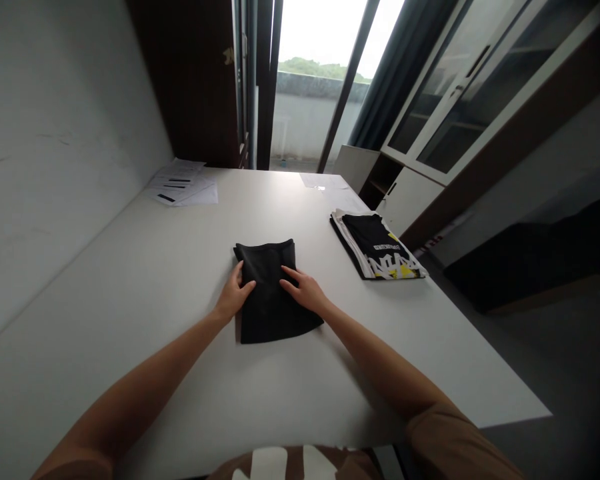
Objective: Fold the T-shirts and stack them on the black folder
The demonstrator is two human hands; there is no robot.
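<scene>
Left hand (235, 291) and right hand (305, 289) rest on opposite edges of the folded black cloth (266, 303), thumb and forefinger spread. The cloth lies between them, centre frame, on the white table (180, 260). Other fingers: largely hidden. Garment stack (373, 241), right of centre: lettering partly illegible. Papers (200, 192), upper left: print unreadable.
</scene>
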